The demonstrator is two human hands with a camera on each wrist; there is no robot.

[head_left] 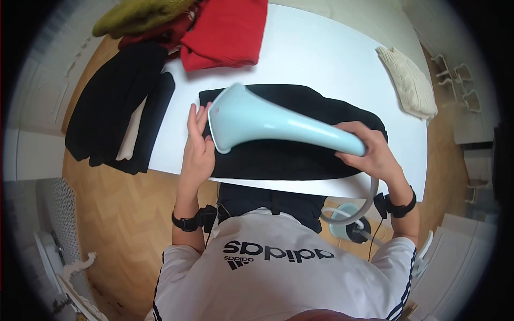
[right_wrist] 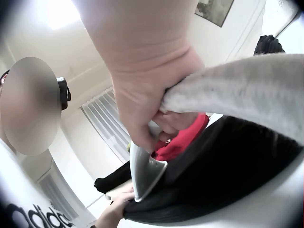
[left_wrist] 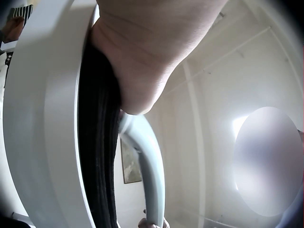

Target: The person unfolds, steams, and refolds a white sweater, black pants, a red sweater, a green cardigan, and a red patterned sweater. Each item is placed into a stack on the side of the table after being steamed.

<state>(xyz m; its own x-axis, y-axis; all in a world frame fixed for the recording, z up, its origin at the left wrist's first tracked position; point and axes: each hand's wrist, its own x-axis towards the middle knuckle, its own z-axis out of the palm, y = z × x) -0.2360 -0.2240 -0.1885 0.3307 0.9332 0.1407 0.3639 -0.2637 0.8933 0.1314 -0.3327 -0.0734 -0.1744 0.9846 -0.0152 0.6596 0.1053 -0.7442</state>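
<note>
The right hand [head_left: 373, 152] grips the handle end of a light blue steamer head [head_left: 289, 125], held over a folded black garment [head_left: 278, 166] on the white table. At its wide end, the left hand [head_left: 199, 155] lies by the garment's left edge, fingers extended and close to the steamer's rim; whether they touch it is unclear. In the right wrist view a fabric-covered hose [right_wrist: 237, 90] runs from the gripping hand [right_wrist: 142, 104]. The left wrist view shows the base of the left hand [left_wrist: 137, 57] against the black garment [left_wrist: 97, 142], its fingers hidden.
Black clothes [head_left: 107, 107] are piled at the table's left edge, with red [head_left: 230, 37] and olive garments [head_left: 142, 18] behind. A cream knit [head_left: 409, 83] lies at the far right. The steamer's base [head_left: 353, 227] stands on the floor, its hose looping up beside the table.
</note>
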